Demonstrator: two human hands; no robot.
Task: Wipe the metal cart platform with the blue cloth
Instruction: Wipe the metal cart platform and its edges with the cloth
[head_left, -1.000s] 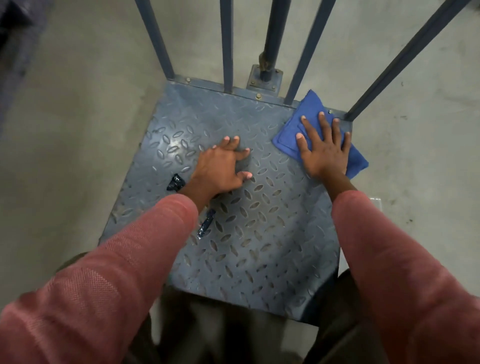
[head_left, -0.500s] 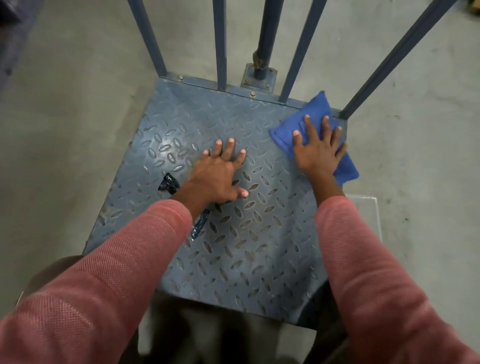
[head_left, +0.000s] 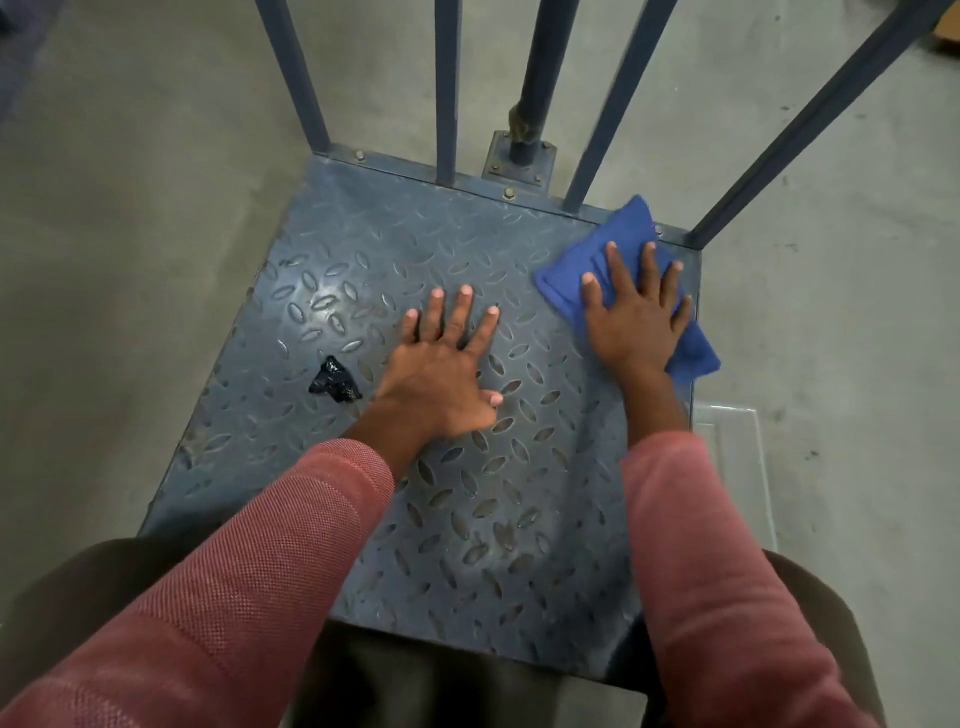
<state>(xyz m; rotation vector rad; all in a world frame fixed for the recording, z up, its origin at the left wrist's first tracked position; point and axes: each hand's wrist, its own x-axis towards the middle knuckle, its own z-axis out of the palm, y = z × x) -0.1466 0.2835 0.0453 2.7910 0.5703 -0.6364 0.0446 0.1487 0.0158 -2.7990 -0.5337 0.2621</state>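
- Cloth: your blue cloth (head_left: 626, 234) lies flat at the far right corner of the metal cart platform (head_left: 363, 249), and its near end reaches just past the right edge.
- Your right hand (head_left: 634, 322) presses down on the cloth with the palm flat. The fingers are straight, slightly spread, and point toward the far edge.
- Your left hand (head_left: 441, 379) lies flat on the bare tread plate near the middle of the platform. Its fingers are spread, its thumb is out to the right, and it holds nothing.
- A small crumpled black scrap (head_left: 335, 387) lies on the platform just left of your left wrist, toward the left edge.
- Blue upright bars (head_left: 447, 88) rise along the far edge, and the cloth's far corner reaches their base.
- A clear plastic tray (head_left: 737, 467) sits on the concrete floor (head_left: 130, 208) beside the platform's right edge.
- Red knit sleeves (head_left: 260, 561) cover both your forearms.
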